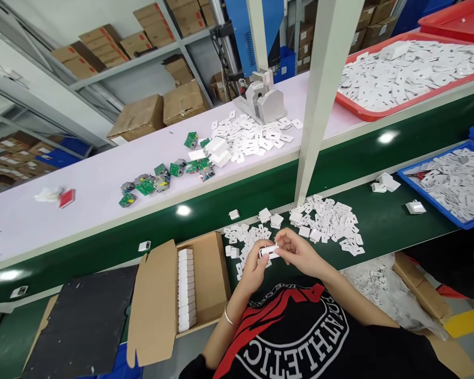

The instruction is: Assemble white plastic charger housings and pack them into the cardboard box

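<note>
Both hands meet low in the middle of the shot, over the green tabletop [379,226]. The left hand [255,268] and right hand [300,252] have their fingers pinched from either end onto one small white plastic piece [269,251], held just above the tabletop's near edge.

Containers: the open cardboard box [209,273] just left of the hands has a neat column of white blocks [185,289] stacked along its left wall, rest of the floor bare. The blue bin [454,184] on the right is full of flat white covers, and the red tray [403,73] on the upper shelf is piled with the same kind of thing. More loose white covers [327,223] lie scattered just beyond the hands.

On the pale upper shelf there's a cluster of green circuit boards [158,176] beside another white heap, and a small grey fixture [263,100] behind it.

Hard to tell: the held piece is mostly covered by fingertips, so its shape is a guess. The blue bin runs off the right edge, and a clear plastic bag [383,289] by the right elbow holds white bits too blurry to make out.
</note>
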A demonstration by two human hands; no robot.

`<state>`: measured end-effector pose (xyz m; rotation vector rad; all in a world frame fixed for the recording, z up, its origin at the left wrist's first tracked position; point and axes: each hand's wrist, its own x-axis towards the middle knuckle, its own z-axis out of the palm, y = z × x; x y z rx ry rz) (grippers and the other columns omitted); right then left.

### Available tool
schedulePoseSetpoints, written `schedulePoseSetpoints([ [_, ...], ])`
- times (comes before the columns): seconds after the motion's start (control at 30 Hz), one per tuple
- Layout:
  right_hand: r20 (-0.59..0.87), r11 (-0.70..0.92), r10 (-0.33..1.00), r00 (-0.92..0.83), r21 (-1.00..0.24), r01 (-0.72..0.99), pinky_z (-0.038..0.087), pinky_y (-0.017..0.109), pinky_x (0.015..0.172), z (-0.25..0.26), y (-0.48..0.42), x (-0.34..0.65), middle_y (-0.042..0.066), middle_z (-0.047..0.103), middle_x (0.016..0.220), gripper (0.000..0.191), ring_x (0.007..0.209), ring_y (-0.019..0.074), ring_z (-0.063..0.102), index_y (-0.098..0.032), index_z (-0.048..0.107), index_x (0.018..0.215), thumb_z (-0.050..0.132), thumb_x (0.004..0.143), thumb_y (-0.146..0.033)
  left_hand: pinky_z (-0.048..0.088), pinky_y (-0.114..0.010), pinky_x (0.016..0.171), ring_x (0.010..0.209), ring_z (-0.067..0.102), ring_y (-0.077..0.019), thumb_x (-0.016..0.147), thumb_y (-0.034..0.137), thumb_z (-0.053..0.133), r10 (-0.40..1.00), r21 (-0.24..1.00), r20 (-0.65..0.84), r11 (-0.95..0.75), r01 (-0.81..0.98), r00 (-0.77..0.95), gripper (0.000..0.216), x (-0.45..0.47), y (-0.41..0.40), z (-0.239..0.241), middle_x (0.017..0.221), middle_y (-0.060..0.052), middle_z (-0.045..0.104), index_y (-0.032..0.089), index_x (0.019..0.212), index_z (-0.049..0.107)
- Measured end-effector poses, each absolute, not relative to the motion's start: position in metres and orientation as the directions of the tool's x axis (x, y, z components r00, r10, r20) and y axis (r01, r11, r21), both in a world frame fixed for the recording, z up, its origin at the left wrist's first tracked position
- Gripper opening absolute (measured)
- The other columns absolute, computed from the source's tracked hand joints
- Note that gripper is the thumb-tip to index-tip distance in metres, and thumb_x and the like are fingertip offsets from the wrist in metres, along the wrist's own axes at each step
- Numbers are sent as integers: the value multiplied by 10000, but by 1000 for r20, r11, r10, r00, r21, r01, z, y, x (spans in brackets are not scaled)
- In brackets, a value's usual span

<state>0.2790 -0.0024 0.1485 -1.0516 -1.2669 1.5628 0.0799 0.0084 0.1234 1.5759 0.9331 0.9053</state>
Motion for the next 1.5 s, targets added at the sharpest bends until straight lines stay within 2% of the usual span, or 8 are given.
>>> schedulePoseSetpoints([
  [0.2, -129, -156, 956, -264, -984, -84, 445, 253, 602, 149, -3, 268, -48, 524, 839, 405, 672, 117, 507, -248, 525, 1123, 735, 930, -536, 484, -449, 1054, 1164, 601, -270, 1085, 489, 397, 891, 961, 241, -276, 36, 386, 354, 79, 7, 128, 1173, -102, 632, 231, 1188, 615],
  [0.43, -82, -79, 939, -334, -997, 24, 467, 310, 697, 160, -12, 260, -6, 573, 901, 380, 750, 162, 547, -243, 544, 1176, 477, 1057, -598, 494, -494, 1053, 1273, 514, -287, 1084, 554, 288, 881, 889, 331, -412, 201, 338, 412, 81, 1, 131, 1327, -120, 487, 265, 1224, 545],
  [0.57, 54, 76, 964, -259, -994, 76, 479, 320, 741, 160, -14, 263, 31, 615, 998, 391, 836, 188, 590, -237, 549, 1196, 532, 1036, -593, 470, -519, 1092, 1302, 504, -303, 1070, 633, 217, 880, 818, 337, -450, 358, 336, 586, 79, 2, 137, 1410, -145, 424, 260, 1380, 547],
  [0.67, 133, 166, 964, -229, -978, 127, 484, 314, 725, 161, -14, 266, 47, 630, 1030, 404, 827, 189, 592, -233, 546, 1215, 531, 1035, -594, 492, -512, 1058, 1203, 581, -298, 1054, 684, 187, 892, 805, 297, -426, 413, 342, 698, 76, 2, 142, 1368, -151, 512, 248, 1452, 559],
  [0.8, 196, 237, 959, -206, -951, 199, 483, 314, 712, 163, -14, 267, 64, 642, 1045, 429, 812, 191, 586, -220, 543, 1224, 513, 1036, -604, 477, -466, 1120, 1318, 599, -295, 1098, 557, 297, 881, 901, 223, -350, 257, 417, 558, 75, 1, 146, 1429, -144, 622, 235, 1482, 542],
  [1.07, 90, 114, 977, -193, -987, 115, 424, 276, 632, 164, -13, 258, -6, 580, 878, 406, 711, 160, 533, -223, 511, 1172, 520, 1022, -601, 539, -417, 1050, 1233, 679, -287, 1080, 543, 417, 935, 952, 208, -261, 161, 288, 511, 84, -4, 139, 1347, -143, 712, 190, 1366, 650],
  [1.4, -10, -1, 998, -69, -991, 131, 338, 264, 566, 146, -4, 255, -59, 518, 709, 321, 578, 134, 476, -237, 531, 1011, 558, 997, -556, 456, -438, 1174, 1388, 566, -276, 1087, 529, 423, 932, 984, -34, -33, 176, 362, 487, 85, 0, 136, 1504, -113, 599, 247, 1461, 558],
  [1.5, -74, -62, 993, -91, -990, 129, 344, 264, 570, 139, 3, 255, -65, 525, 679, 331, 571, 138, 490, -245, 523, 976, 556, 989, -573, 538, -400, 1043, 1268, 621, -264, 1061, 556, 482, 922, 987, -129, 84, 137, 364, 505, 84, 1, 126, 1478, -117, 597, 254, 1461, 543],
])
